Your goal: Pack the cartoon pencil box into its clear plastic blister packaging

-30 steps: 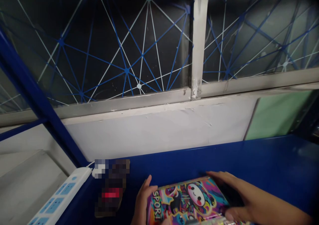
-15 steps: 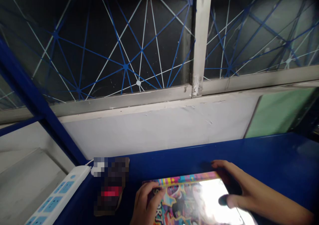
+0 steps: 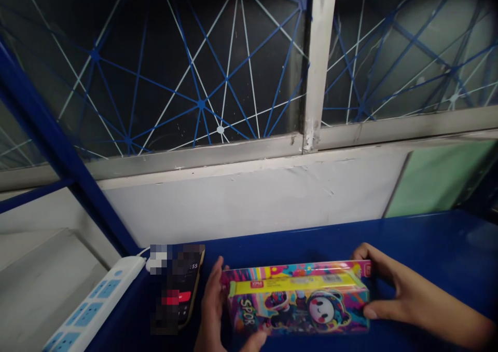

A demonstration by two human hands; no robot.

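A long, brightly printed box (image 3: 298,300) with a cartoon face and the letters "SPOR" stands on its long side on the blue table (image 3: 428,248). My left hand (image 3: 213,310) clasps its left end, fingers behind and thumb in front. Its right end sits in my right hand (image 3: 383,287), whose fingers curl over the top corner while the thumb presses the front face. Both hands are closed on the box.
A phone (image 3: 182,289) with a lit screen lies just left of the box. A white power strip (image 3: 93,308) with blue sockets runs along the table's left edge. Behind are a white wall (image 3: 249,201) and windows with blue netting (image 3: 194,82).
The box lay flat with its printed face up. Both hands have tipped it upright onto its long side, and it sits a little farther from me.
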